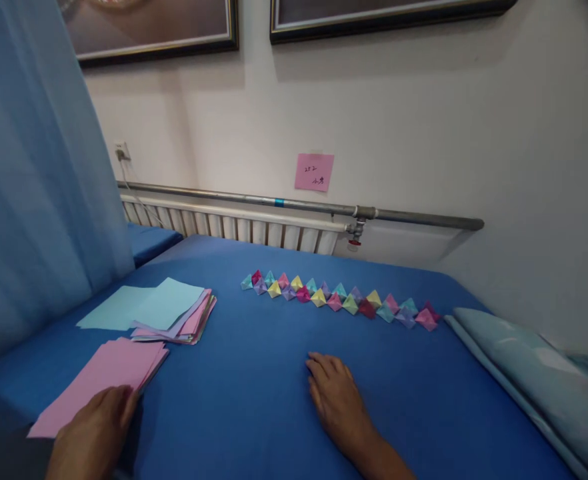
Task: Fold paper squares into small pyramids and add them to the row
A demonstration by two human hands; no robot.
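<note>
My left hand lies at the near left, its fingers resting on the near edge of a stack of pink paper sheets; the fingers look curled over the sheets. Flat on the blue sheet-covered surface, with fingers stretched out and nothing in it, is my right hand. Beyond it runs a row of several small folded paper shapes in pink, yellow, teal and purple. A second pile of mixed coloured sheets, light blue on top, lies behind the pink stack.
A blue curtain hangs at the left. A radiator and a metal pipe run along the wall, with a pink note stuck above. A pale blue folded blanket lies at the right.
</note>
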